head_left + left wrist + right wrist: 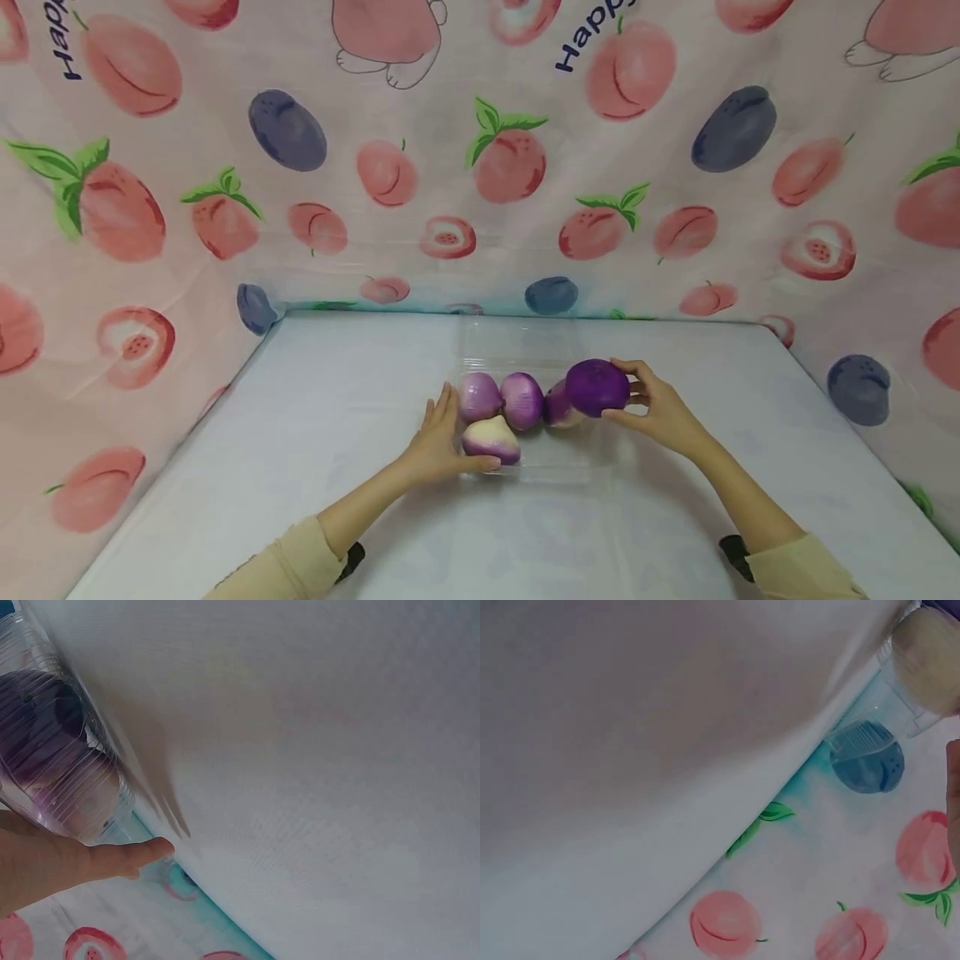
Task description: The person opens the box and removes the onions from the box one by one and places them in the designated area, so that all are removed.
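Observation:
In the head view, a clear plastic container (558, 454) with its lid (521, 340) folded back sits on the white table. Inside are a purple onion (480, 397) at the back left, another onion (522, 401) beside it, a cream-and-purple onion (491, 440) in front, and a partly hidden onion (558, 406) at the right. My left hand (438, 442) rests against the container's left side, fingers straight, thumb along the front edge. My right hand (660, 407) holds a dark purple onion (597, 388) above the container's right side, fingers behind and thumb in front.
White cloth covers the table (337, 400). Behind and at both sides hangs a fruit-printed curtain (427, 125). In the left wrist view, the ribbed container wall (97, 795) shows beside the hand. The right wrist view catches the container's edge (900, 705) at upper right.

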`<state>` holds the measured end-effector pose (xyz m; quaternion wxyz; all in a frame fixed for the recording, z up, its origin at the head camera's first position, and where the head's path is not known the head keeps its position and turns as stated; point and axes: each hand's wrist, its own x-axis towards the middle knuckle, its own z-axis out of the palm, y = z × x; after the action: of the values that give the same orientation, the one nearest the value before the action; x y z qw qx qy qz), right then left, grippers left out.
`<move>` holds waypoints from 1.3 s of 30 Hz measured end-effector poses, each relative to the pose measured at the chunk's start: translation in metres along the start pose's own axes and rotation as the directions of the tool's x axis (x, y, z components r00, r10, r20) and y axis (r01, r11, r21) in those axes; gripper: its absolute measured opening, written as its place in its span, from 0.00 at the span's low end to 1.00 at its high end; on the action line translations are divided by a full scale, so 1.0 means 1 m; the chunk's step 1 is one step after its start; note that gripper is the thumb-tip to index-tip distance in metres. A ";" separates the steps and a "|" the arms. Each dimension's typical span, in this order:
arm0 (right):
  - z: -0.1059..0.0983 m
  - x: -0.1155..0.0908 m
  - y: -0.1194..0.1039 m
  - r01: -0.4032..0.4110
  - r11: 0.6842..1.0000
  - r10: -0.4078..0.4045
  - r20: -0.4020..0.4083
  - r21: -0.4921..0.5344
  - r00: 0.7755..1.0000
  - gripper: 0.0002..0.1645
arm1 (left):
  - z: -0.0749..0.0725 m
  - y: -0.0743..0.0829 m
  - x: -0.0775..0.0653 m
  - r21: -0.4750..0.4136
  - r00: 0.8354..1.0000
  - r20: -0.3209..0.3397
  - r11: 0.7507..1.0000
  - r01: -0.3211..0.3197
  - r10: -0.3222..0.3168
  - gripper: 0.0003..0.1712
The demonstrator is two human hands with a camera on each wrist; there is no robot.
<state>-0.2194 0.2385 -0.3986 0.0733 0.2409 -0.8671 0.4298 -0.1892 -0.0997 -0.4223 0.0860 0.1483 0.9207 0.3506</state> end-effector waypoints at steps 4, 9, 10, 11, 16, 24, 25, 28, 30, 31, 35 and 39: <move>-0.003 -0.003 0.005 -0.069 0.994 0.071 -0.018 0.081 0.997 0.36 | -0.003 0.001 -0.001 0.010 1.000 -0.006 1.000 0.002 -0.002 0.74; -0.012 -0.010 0.010 -0.219 0.967 0.221 -0.004 0.130 0.975 0.40 | 0.000 0.000 -0.001 -0.011 1.000 0.006 1.000 0.000 0.000 0.75; -0.014 -0.011 0.011 -0.242 0.962 0.244 -0.002 0.125 0.970 0.41 | 0.002 0.000 0.000 -0.023 1.000 0.009 1.000 -0.003 0.003 0.75; -0.015 -0.011 0.014 -0.262 0.958 0.264 0.004 0.120 0.965 0.43 | 0.003 0.000 0.000 -0.034 1.000 0.013 0.999 -0.003 0.004 0.75; -0.015 -0.005 0.029 -0.257 0.966 0.257 0.005 0.020 0.966 0.48 | 0.005 0.001 0.002 -0.062 1.000 0.016 0.998 0.001 0.000 0.76; -0.011 0.014 0.045 -0.294 0.954 0.292 -0.035 -0.061 0.956 0.44 | 0.000 0.001 0.003 -0.061 1.000 0.031 0.998 0.005 -0.003 0.74; -0.011 0.018 0.047 -0.298 0.951 0.296 -0.035 -0.080 0.955 0.45 | -0.001 0.001 0.003 -0.057 1.000 0.028 0.998 0.008 -0.007 0.74; -0.008 0.025 0.051 -0.307 0.942 0.308 -0.015 -0.137 0.951 0.45 | -0.003 0.001 0.004 -0.051 1.000 0.013 0.999 0.009 -0.008 0.74; -0.007 0.027 0.053 -0.307 0.935 0.312 0.002 -0.176 0.950 0.46 | -0.003 0.000 0.003 -0.051 1.000 0.012 0.999 0.015 -0.015 0.75; -0.006 0.028 0.054 -0.307 0.933 0.314 0.009 -0.188 0.949 0.46 | -0.002 0.000 0.003 -0.051 1.000 0.010 0.999 0.016 -0.016 0.75; -0.005 0.028 0.057 -0.321 0.926 0.332 0.023 -0.200 0.943 0.47 | -0.001 0.000 0.002 -0.046 1.000 0.016 0.999 0.020 -0.019 0.76; -0.005 0.030 0.058 -0.336 0.923 0.348 0.036 -0.187 0.937 0.47 | -0.003 0.001 0.001 -0.034 1.000 0.014 0.999 0.026 -0.025 0.76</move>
<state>-0.2739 0.2619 -0.4268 -0.0114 0.0929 -0.9327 0.3483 -0.1907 -0.1003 -0.4200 0.0992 0.1374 0.9157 0.3643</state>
